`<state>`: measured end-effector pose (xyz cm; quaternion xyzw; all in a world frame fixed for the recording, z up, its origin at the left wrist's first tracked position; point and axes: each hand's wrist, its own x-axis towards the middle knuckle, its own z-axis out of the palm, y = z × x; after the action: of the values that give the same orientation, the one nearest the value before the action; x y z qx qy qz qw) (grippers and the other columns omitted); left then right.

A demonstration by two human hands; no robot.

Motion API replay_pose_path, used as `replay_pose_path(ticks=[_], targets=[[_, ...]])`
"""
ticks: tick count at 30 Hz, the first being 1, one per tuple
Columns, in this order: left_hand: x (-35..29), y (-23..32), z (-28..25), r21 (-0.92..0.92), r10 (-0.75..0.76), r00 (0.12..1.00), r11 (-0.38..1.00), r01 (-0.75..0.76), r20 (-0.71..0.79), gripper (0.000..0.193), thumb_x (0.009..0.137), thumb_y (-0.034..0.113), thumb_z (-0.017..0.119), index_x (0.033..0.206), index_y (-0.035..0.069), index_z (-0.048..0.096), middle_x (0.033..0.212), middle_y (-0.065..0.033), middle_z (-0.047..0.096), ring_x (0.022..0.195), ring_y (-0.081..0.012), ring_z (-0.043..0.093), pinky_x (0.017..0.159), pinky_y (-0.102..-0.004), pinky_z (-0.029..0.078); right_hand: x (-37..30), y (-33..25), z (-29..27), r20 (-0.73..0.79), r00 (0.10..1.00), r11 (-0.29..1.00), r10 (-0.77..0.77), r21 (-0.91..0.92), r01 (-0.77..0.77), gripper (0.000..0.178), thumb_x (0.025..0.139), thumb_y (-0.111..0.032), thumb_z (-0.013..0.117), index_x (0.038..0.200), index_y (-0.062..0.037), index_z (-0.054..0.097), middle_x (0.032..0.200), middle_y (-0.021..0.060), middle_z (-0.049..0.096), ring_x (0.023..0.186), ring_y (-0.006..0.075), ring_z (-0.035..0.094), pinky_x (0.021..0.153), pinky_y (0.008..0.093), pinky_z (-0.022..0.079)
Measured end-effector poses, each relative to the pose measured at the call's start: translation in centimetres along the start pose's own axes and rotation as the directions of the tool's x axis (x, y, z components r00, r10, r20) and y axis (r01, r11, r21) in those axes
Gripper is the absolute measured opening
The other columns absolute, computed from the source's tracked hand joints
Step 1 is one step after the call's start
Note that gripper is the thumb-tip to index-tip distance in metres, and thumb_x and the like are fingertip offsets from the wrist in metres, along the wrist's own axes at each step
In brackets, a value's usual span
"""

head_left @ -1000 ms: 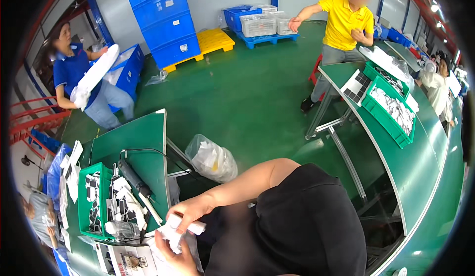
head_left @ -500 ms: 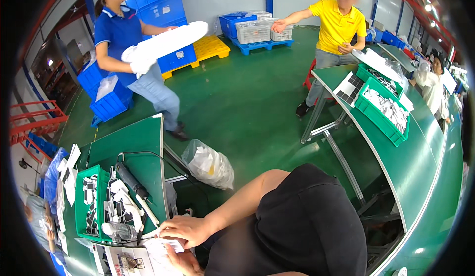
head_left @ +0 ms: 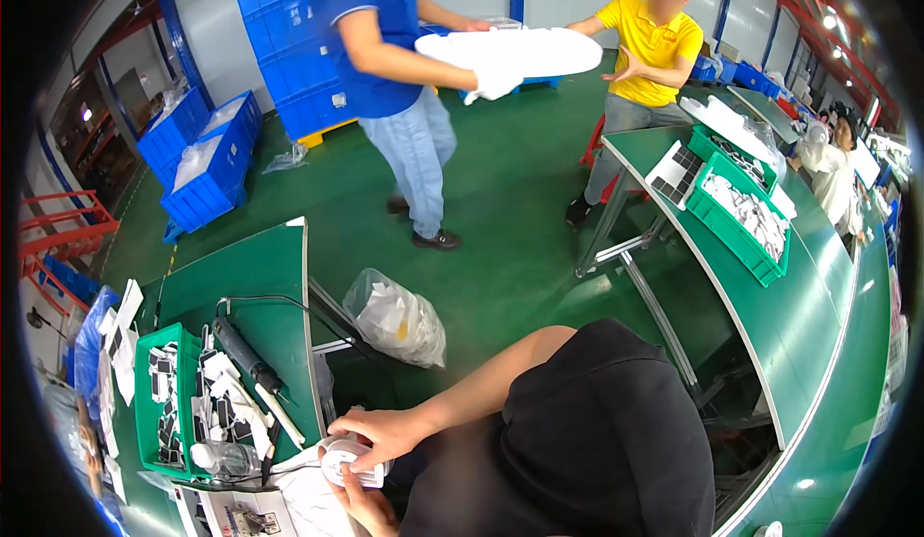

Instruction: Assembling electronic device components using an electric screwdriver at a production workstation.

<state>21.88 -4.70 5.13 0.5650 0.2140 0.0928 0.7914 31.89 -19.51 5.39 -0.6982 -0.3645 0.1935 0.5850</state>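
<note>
A white round piece, its exact kind unclear, is held between my two hands at the near edge of the left table. My right hand is closed around its upper side, fingers curled over the rim. From below, my left hand grips the same piece, with a fingertip against its face. Beneath the hands lies a white sheet or cloth, beside a printed box. A clear plastic bottle lies just left of them.
A green bin of small black-and-white parts and a corded black tool occupy the left table. A filled clear bag sits on the floor. Two co-workers both touch a long white panel. More green bins stand right.
The white piece in my hands has turned and shows its round face. The co-worker in blue has walked right with the white panel, which the one in yellow now touches.
</note>
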Motion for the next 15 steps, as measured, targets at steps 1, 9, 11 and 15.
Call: replay_pose_path(ticks=[1,9,11,15], targets=[[0.1,-0.7,-0.2,-0.036,0.041,0.999,0.998,-0.042,-0.032,0.053,0.093,0.022,0.058,0.138,0.001,0.040,0.126,-0.0163,0.054,0.109,-0.0225,0.056,0.091,-0.0329,0.045,0.3,0.4,0.4,-0.028,0.998,0.998,0.054,-0.025,-0.055,0.075,0.077,-0.039,0.074,0.132,0.0029,0.043,0.119,0.0207,0.054,0.104,0.0307,0.060,0.085,0.0358,0.050],[0.3,-0.8,-0.2,-0.056,0.078,0.995,0.996,-0.075,0.054,0.057,0.094,0.022,0.057,0.144,0.003,0.037,0.131,-0.0189,0.051,0.113,-0.0270,0.055,0.094,-0.0341,0.045,0.8,-2.1,-0.2,0.162,0.964,0.974,0.210,0.052,-0.221,0.061,0.076,-0.027,0.069,0.124,0.0035,0.046,0.107,0.0201,0.063,0.097,0.0292,0.064,0.083,0.0358,0.051],[0.8,-1.2,-0.6,-0.070,0.112,0.989,0.992,-0.106,0.095,0.058,0.094,0.023,0.058,0.144,0.003,0.037,0.131,-0.0198,0.051,0.114,-0.0277,0.055,0.094,-0.0343,0.045,0.7,-2.2,-0.4,0.179,0.964,0.977,0.195,0.057,-0.208,0.062,0.075,-0.026,0.069,0.124,0.0029,0.046,0.107,0.0202,0.063,0.097,0.0292,0.064,0.083,0.0363,0.051],[0.3,-0.9,-1.0,-0.060,0.087,0.994,0.995,-0.083,0.065,0.057,0.094,0.022,0.058,0.143,0.003,0.038,0.131,-0.0199,0.051,0.113,-0.0277,0.055,0.095,-0.0349,0.045,1.0,-2.5,-0.2,0.222,0.952,0.971,0.209,0.070,-0.229,0.062,0.074,-0.026,0.069,0.124,0.0027,0.046,0.108,0.0205,0.063,0.098,0.0305,0.064,0.084,0.0369,0.051]])
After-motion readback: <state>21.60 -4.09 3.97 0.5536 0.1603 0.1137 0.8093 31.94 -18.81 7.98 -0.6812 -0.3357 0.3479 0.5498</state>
